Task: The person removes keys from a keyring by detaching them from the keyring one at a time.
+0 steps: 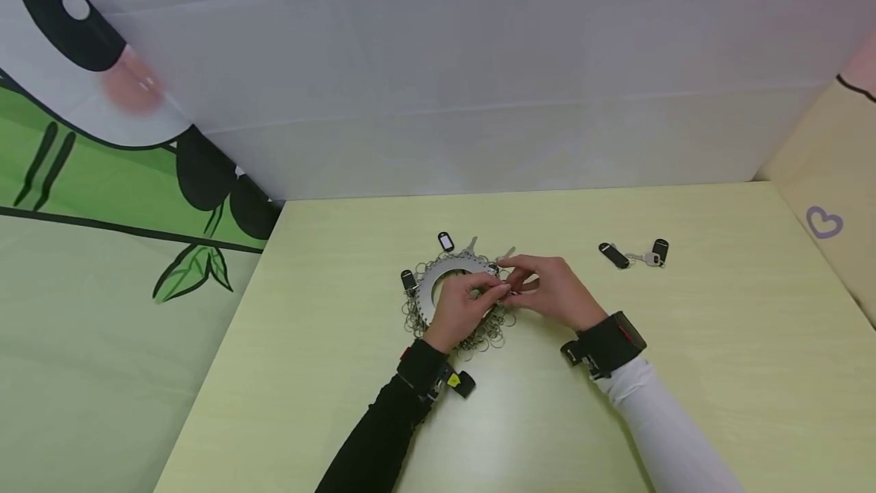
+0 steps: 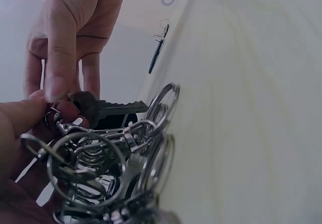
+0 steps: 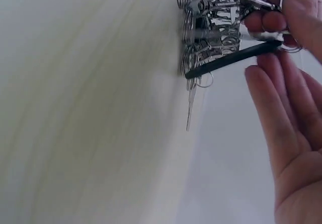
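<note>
A round metal disc (image 1: 426,285) lies on the table, ringed by many small clasps and split rings (image 2: 90,158). At its right side my left hand (image 1: 461,308) pinches a small clasp between thumb and fingertip. My right hand (image 1: 553,291) meets it there, pinching a small ring by a key (image 2: 108,109). A dark tag (image 3: 234,59) hangs beside the right fingers in the right wrist view. Two black tags (image 1: 446,241) (image 1: 408,281) rest at the disc's upper and left edges, with a key (image 1: 472,244) sticking out at the top.
On the table (image 1: 718,371), to the right, lie two black tags (image 1: 614,255) (image 1: 660,249) with a key (image 1: 644,258) between them. A pale cloth wall (image 1: 513,97) stands behind the table's far edge, and printed cloth (image 1: 103,173) hangs at the left.
</note>
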The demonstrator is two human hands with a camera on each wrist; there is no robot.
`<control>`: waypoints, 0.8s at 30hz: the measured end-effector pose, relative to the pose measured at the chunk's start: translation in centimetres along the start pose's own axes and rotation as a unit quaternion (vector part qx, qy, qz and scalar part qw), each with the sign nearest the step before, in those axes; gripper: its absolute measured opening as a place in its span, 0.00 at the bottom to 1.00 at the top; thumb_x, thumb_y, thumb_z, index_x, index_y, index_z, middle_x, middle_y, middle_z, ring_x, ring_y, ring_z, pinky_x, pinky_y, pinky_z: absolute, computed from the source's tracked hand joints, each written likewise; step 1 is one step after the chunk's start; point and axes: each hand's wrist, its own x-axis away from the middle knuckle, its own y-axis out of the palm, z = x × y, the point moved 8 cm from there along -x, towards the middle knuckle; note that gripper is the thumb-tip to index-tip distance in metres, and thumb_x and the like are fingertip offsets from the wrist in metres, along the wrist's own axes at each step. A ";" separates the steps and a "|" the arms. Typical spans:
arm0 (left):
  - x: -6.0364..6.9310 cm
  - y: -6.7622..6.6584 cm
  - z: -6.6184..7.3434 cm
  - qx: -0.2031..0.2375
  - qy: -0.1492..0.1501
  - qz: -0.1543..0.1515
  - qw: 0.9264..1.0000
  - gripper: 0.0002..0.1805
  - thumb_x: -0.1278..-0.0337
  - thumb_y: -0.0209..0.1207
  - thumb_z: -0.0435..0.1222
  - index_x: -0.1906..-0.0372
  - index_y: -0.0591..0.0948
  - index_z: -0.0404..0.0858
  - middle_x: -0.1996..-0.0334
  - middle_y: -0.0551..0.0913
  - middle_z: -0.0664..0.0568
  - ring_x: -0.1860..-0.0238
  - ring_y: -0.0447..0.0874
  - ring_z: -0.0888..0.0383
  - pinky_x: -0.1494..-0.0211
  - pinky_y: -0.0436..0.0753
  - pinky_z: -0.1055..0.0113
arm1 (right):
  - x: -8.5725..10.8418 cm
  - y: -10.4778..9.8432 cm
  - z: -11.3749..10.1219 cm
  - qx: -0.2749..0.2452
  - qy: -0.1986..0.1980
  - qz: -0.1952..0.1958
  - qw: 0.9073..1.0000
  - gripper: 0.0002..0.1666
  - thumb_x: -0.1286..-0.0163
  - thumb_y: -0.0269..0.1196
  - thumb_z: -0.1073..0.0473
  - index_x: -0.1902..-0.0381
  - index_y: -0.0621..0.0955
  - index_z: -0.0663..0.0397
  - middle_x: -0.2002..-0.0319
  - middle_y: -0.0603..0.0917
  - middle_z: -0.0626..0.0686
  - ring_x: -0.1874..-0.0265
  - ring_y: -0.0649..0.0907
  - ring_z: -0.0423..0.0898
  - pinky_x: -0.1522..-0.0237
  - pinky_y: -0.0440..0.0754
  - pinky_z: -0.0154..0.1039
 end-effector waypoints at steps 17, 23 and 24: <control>0.1 0.1 0.2 0.001 0.005 -0.011 1.000 0.07 0.30 0.65 0.38 0.61 0.91 0.41 0.67 0.91 0.51 0.70 0.82 0.62 0.65 0.77 0.68 | 0.0 0.0 0.5 -0.007 -0.003 -0.010 1.000 0.30 0.41 0.78 0.67 0.40 0.83 0.61 0.63 0.87 0.50 0.60 0.87 0.47 0.54 0.89 0.41; 0.2 0.1 0.1 0.007 0.008 -0.004 1.000 0.07 0.30 0.65 0.37 0.61 0.91 0.41 0.67 0.92 0.51 0.72 0.81 0.60 0.66 0.76 0.67 | 0.1 0.0 0.5 0.008 0.017 -0.031 0.999 0.26 0.36 0.75 0.62 0.40 0.85 0.58 0.58 0.90 0.51 0.58 0.89 0.46 0.56 0.89 0.38; 0.1 0.1 0.1 0.008 0.009 -0.004 1.000 0.07 0.31 0.65 0.37 0.61 0.91 0.41 0.67 0.92 0.51 0.72 0.81 0.60 0.66 0.77 0.66 | 0.1 0.0 0.5 0.011 0.018 -0.032 0.999 0.24 0.36 0.75 0.63 0.41 0.85 0.57 0.58 0.90 0.51 0.58 0.89 0.46 0.56 0.89 0.37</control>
